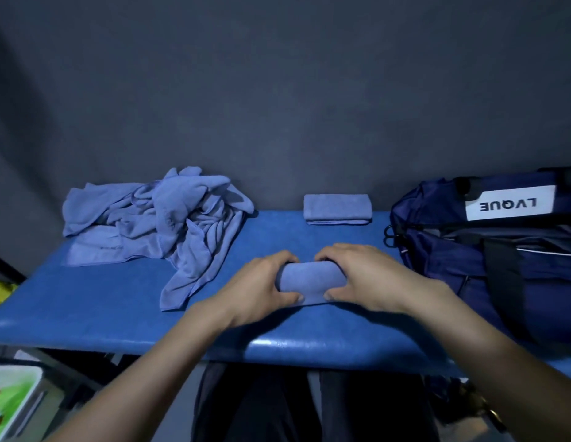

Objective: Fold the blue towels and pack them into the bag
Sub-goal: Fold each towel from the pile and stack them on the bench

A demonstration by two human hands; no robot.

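Head view: left hand (261, 282), right hand (357, 275) both clamped on small folded blue microfibre towel (311, 280), mid-table, navy duffel bag (488, 250) right. I'd squeeze edges aligned, lift level.

A dim, plain room, perhaps a massage or physiotherapy space: a padded blue vinyl bench (86, 317) set against a bare grey wall (277, 90), with loose blue towels (156, 215) and a sports bag (501, 250) on it
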